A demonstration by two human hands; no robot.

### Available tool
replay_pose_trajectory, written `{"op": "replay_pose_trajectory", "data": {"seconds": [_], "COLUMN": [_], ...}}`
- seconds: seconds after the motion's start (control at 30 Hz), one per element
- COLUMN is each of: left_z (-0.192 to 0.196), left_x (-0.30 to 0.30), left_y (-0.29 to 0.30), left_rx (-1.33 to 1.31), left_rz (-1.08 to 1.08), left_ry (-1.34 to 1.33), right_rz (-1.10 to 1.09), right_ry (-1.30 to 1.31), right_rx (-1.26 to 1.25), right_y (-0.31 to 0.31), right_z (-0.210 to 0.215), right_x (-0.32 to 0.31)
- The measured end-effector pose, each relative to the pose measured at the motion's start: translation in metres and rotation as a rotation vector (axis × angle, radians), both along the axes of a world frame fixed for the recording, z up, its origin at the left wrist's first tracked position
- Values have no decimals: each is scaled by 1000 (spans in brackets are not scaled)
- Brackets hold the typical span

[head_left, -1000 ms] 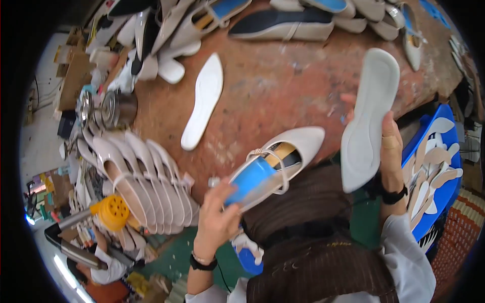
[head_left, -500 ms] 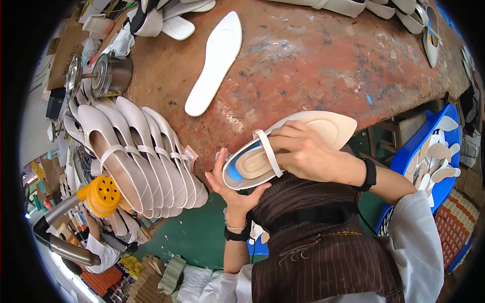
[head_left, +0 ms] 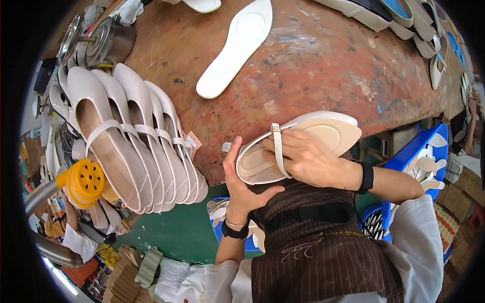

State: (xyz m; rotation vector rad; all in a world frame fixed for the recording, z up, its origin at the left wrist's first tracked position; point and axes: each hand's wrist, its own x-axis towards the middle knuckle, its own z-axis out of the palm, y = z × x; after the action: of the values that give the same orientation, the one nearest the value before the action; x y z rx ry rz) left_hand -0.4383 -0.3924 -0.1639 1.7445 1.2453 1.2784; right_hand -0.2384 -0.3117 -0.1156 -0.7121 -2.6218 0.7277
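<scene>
The cream strapped flat shoe [head_left: 298,146] is held just above the person's brown striped apron [head_left: 323,252], at the near edge of the worn brown workbench [head_left: 323,65]. The left hand [head_left: 245,187] supports the heel end from below, with the palm cupped under the sole and the thumb raised beside the heel rim; its fingers are curled closed against the shoe's underside. The right hand [head_left: 308,161] lies flat over the top of the shoe, fingers spread and pressed on the tan insole, with the fingertips reaching to the thin strap that crosses the opening. The pointed toe projects past the right hand toward the person's right. To the left, a row of matching cream shoes [head_left: 131,136] stands on edge on the bench, next to a yellow perforated nozzle [head_left: 83,182]. Farther out on the bench lies a single white insole [head_left: 235,48], well apart from both hands.
</scene>
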Motion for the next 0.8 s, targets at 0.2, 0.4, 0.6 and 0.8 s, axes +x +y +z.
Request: {"op": "replay_pose_trajectory", "data": {"seconds": [0.2, 0.4, 0.6, 0.8], "left_z": [11, 7, 17, 62], "left_x": [-3, 16, 33, 89], "left_y": [10, 4, 1, -6], "left_rx": [62, -53, -66, -270], "left_rz": [0, 254, 307, 103], "left_ry": [152, 21, 66, 498], "right_rz": [355, -50, -274, -982], "right_ry": [49, -172, -219, 88], "right_rx": [-117, 0, 143, 152], "right_y": [14, -19, -15, 82], "right_z": [-9, 6, 13, 19], "right_x": [-10, 0, 7, 27]}}
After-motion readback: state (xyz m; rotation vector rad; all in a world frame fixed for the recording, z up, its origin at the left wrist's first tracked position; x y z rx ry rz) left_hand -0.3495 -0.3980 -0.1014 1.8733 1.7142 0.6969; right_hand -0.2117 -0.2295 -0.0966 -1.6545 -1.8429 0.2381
